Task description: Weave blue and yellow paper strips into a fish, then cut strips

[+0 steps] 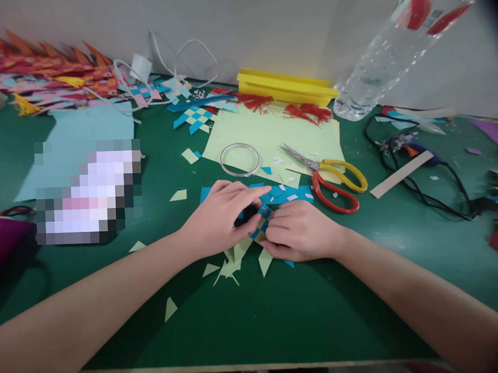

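Between my hands is a small woven paper piece (258, 225) in blue and pale green checks, with strip ends poking out below. My left hand (222, 217) pinches its upper left side between thumb and fingers. My right hand (302, 231) has its fingers curled over the right side and covers part of it. Blue paper strips (294, 193) lie just behind my hands, strewn with small scraps. Beneath and in front of the woven piece lie pale green paper offcuts (231, 265). Scissors (324, 173) with one yellow and one red handle rest partly open behind my right hand.
Behind my hands lie a metal ring (240, 159) and pale green paper sheets (271, 131). A plastic bottle (375, 62) leans at the back right, near a tool with a black cord (420, 180). A pixelated phone-like object (90, 197) sits left; folded paper pieces (52, 68) pile behind.
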Motion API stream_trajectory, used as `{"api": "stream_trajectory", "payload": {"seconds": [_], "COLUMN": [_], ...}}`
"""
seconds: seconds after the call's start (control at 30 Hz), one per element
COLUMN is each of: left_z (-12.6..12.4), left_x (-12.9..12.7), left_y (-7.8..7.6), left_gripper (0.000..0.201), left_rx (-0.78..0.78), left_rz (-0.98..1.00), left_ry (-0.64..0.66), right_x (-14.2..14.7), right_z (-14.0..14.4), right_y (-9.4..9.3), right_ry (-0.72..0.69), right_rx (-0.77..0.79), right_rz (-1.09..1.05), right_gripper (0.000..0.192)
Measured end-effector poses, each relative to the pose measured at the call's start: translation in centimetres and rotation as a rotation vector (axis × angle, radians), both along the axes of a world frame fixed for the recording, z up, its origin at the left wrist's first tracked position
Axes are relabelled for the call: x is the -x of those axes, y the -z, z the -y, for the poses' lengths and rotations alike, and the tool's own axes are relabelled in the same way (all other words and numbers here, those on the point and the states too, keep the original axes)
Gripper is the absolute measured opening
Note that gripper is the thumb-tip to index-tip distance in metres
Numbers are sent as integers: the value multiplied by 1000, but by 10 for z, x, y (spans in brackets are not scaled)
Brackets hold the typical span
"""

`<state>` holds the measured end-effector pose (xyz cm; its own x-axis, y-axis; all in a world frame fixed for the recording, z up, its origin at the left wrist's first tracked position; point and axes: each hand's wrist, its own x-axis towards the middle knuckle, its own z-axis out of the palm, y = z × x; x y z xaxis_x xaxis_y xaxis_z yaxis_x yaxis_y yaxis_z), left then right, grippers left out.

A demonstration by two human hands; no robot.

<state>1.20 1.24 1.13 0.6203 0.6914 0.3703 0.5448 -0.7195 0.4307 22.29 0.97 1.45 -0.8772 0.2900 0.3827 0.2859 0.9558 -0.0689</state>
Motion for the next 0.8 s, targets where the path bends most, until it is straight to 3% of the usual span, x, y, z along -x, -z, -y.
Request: {"api": "stream_trajectory", "payload": {"seconds": [0.27, 0.4, 0.57, 0.67, 0.8], "left_z": [3, 4, 1, -5, -20], "left_x": [0, -1, 2, 8, 20], "left_y": [-4, -8, -13, -16, -10], "left_gripper": [17, 20, 29, 27, 23], "left_rx": [-38, 1, 115, 158, 160], "left_rz": [35, 53, 75, 183, 394], "left_ry": [47, 93, 103, -18, -352], "right_x": [-1, 0, -3, -6, -8], "right_z": [-1, -1, -3, -5, -8], "right_y": [4, 3, -4, -6, -3], "right_ry": [17, 2, 70, 161, 180], "right_rx": [-18, -5, 116, 194, 230], "right_rz": [-34, -74, -343, -478, -489], "right_gripper": [33, 33, 38, 38, 37]}}
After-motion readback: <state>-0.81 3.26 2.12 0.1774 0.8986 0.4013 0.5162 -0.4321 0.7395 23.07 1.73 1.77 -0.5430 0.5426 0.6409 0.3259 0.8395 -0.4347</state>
